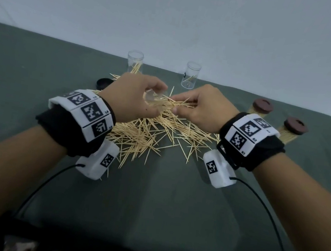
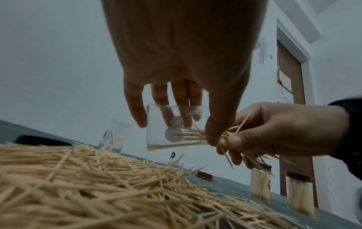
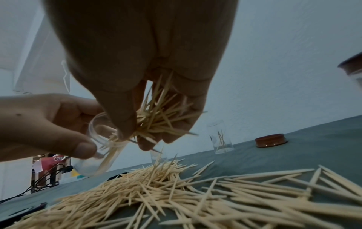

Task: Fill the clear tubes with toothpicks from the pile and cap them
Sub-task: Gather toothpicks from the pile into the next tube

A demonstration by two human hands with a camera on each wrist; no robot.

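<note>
- Far left on the green tabletop [image 1: 29, 76] there's a black cap [image 1: 104, 83] lying flat, just beside the edge of the toothpick pile [image 1: 148, 135].
- Behind the pile, an open clear tube [image 1: 135, 62] stands upright with a few toothpicks inside.
- The left hand [image 1: 131, 97] is up over the pile, fingers and thumb wrapped around a clear tube [image 2: 176, 128] tipped on its side, mouth facing the other hand.
- Some toothpicks already poke into that held tube, you can see them through the wall in the left wrist view.
- Second open tube [image 1: 190, 78] stands further back, middle-right, only a few sticks in it.
- The right hand [image 1: 203, 109] is clenched around a messy bundle of toothpicks [image 3: 156, 119], tips sitting right at the mouth of the held tube.
- A loose brown cap [image 3: 271, 140] lies on the cloth; it looks like it's near that second tube, but the head view hides it, so not sure.
- Far right: two full tubes [image 1: 261, 109] [image 1: 292, 130] with brown caps on, standing close together.
</note>
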